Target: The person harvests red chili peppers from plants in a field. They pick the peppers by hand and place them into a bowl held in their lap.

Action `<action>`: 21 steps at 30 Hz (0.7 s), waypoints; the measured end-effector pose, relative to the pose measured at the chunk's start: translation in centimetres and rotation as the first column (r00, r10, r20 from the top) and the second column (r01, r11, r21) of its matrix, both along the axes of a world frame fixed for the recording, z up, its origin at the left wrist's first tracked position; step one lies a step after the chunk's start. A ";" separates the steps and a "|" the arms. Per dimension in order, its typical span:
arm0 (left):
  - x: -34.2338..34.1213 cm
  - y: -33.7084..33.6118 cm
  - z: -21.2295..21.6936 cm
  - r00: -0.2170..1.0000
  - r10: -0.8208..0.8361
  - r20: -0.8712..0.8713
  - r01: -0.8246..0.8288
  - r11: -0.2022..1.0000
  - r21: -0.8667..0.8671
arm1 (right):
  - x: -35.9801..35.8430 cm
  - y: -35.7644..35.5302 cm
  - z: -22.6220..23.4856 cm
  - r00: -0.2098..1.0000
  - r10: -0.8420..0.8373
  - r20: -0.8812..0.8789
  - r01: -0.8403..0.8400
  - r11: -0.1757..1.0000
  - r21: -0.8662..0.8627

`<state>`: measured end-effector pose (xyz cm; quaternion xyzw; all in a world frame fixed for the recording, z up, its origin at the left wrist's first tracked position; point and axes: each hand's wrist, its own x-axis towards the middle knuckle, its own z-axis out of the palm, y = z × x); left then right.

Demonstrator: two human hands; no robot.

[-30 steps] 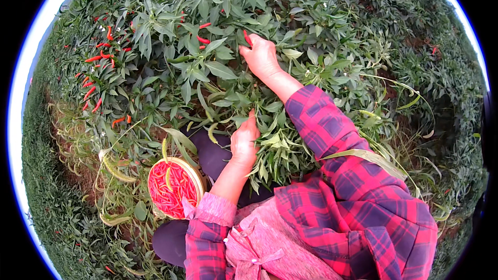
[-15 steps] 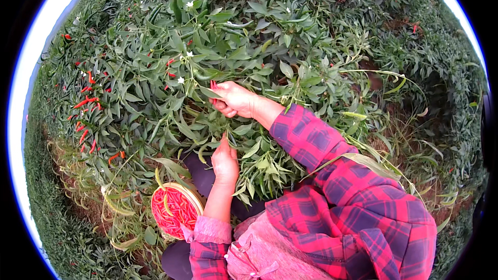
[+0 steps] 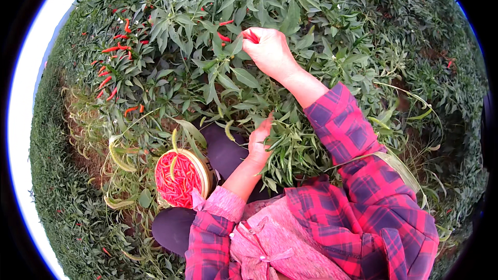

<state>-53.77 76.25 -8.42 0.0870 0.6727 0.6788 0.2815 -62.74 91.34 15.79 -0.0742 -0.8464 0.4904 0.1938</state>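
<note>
Head view, clock positions from picture centre. Right hand (image 3: 268, 53) at 12: thumb and fingers pinched round red peppers (image 3: 251, 36); at least one, likely two, overlap prevents a firm count. Left hand (image 3: 259, 141) just below centre, among leaves (image 3: 282, 150); fingertips partly hidden, cannot tell whether anything is grasped.

Progress, judged: well along for this container (image 3: 207, 177) at 8, round, pale-rimmed, apparently filled near the rim with picked peppers (image 3: 179, 182). Ripe fruit remains on the plants: a hanging cluster (image 3: 105, 81) at 10, and two loose peppers (image 3: 224, 37) just beside the right hand, toward its 10.

Counts: hands, 2. Containers, 1. Cluster, roughly a dozen. Orange-red peppers (image 3: 130, 110) between 9 and 10, 2. Container contents, too many to count. Grass seed head (image 3: 173, 163) over the container, at least 1.
</note>
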 end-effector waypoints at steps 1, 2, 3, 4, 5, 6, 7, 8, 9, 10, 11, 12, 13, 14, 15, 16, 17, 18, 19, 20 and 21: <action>0.6 0.6 0.1 0.996 -0.035 -0.085 0.031 0.998 -0.046 | -1.1 -0.2 -0.4 1.000 -0.006 -0.008 0.007 0.993 0.120; 1.2 1.0 0.0 0.996 -0.042 -0.083 0.039 0.998 -0.040 | -2.0 -0.7 -0.4 1.000 -0.005 -0.017 0.009 0.972 0.236; 1.4 1.4 0.1 0.995 -0.056 -0.080 0.052 0.998 -0.044 | -2.8 -0.8 -0.1 0.998 -0.005 0.063 -0.019 0.929 0.370; 1.4 1.6 0.1 0.996 -0.045 0.082 0.040 0.997 0.062 | -3.4 -1.0 0.0 0.996 -0.017 0.089 -0.026 0.885 0.464; 1.5 1.5 -0.5 0.967 -0.029 0.252 -0.011 0.988 0.156 | -4.0 -1.3 0.0 0.993 -0.027 0.114 -0.041 0.834 0.551; 1.7 1.5 -0.7 0.911 -0.014 0.413 -0.088 0.970 0.226 | -4.7 -1.5 0.1 0.990 -0.039 0.136 -0.056 0.773 0.632; 1.9 1.7 -1.5 0.986 -0.007 0.164 -0.003 0.998 0.059 | -5.7 -1.5 -0.6 0.985 -0.053 0.167 -0.069 0.758 0.649; 2.0 1.8 -1.6 1.000 -0.014 0.027 0.016 0.997 -0.078 | -6.0 -1.6 -0.8 0.976 -0.052 0.210 -0.101 0.750 0.654; 2.0 1.8 -1.6 0.997 -0.042 -0.061 0.030 0.982 -0.188 | -6.1 -1.5 -1.1 0.966 -0.051 0.252 -0.132 0.742 0.657; 2.1 1.8 -1.7 0.993 -0.073 -0.096 0.051 0.975 -0.214 | -6.3 -1.4 -1.2 0.955 -0.052 0.292 -0.162 0.734 0.660; 2.0 1.7 -1.9 0.985 -0.101 -0.140 0.063 0.966 -0.249 | -6.3 -1.5 -1.8 0.965 -0.052 0.258 -0.122 0.780 0.613; 1.9 1.6 -2.1 0.971 -0.132 -0.200 0.086 0.971 -0.222 | -6.4 -1.5 -2.1 0.975 -0.052 0.217 -0.082 0.821 0.566; 2.1 1.3 -2.3 0.953 -0.159 -0.257 0.110 0.975 -0.195 | -5.7 -1.3 -2.8 0.991 -0.037 0.132 -0.052 0.789 0.612; 2.1 1.7 -1.4 0.932 -0.216 -0.293 0.137 0.954 -0.267 | -5.1 -0.7 -3.1 0.999 -0.026 0.046 -0.011 0.750 0.661; 2.2 1.5 -0.3 0.908 -0.270 -0.320 0.151 0.924 -0.352 | -4.4 -0.8 -3.7 0.999 -0.036 0.039 0.003 0.774 0.633; 2.1 1.4 0.7 0.881 -0.324 -0.345 0.158 0.888 -0.431 | -4.1 -0.7 -4.2 0.998 -0.043 0.040 0.010 0.794 0.607; 1.9 1.5 4.1 0.838 -0.419 -0.350 0.188 0.823 -0.536 | -3.7 0.0 -4.5 0.997 -0.066 0.038 0.031 0.807 0.590; 1.9 1.2 6.1 0.794 -0.502 -0.343 0.194 0.744 -0.640 | -3.3 -0.2 -4.4 0.997 -0.075 0.033 0.043 0.823 0.567; 1.9 1.1 4.9 0.768 -0.479 -0.424 0.122 0.761 -0.638 | -3.0 -0.5 -4.4 0.994 -0.106 0.018 0.077 0.820 0.567; 1.9 1.0 4.8 0.852 -0.412 -0.323 0.153 0.786 -0.599 | -2.9 -0.5 -4.1 0.995 -0.057 0.080 0.015 0.892 0.451; 1.8 1.0 4.7 0.916 -0.342 -0.210 0.177 0.813 -0.555 | -2.8 -0.2 -3.7 0.991 -0.001 0.137 -0.044 0.945 0.324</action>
